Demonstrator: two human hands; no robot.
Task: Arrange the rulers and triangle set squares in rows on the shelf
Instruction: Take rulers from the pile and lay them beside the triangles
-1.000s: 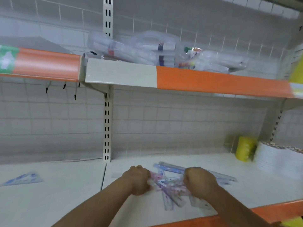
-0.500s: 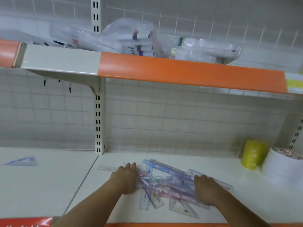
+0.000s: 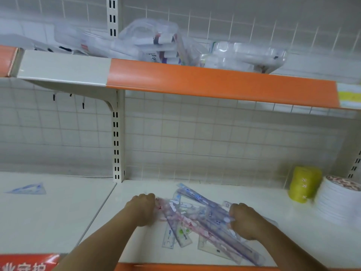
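Both fingertips are hidden: the left hand [image 3: 142, 210] and right hand [image 3: 246, 221] curl over the pile of rulers [image 3: 197, 216], perhaps gripping it. Motion blur smears the white stack [image 3: 340, 202], cut off at the right edge.

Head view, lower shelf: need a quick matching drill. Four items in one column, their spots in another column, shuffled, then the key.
Items
1. yellow roll
2. lone triangle set square
3. pile of rulers and set squares
4. stack of white plates

Places
A. far right edge, next to the yellow roll
B. between the left hand and right hand
C. left bay, lying alone
D. back right of the shelf, against the grid wall

Pairs: 1-D, 2-C, 3-B, 4-A
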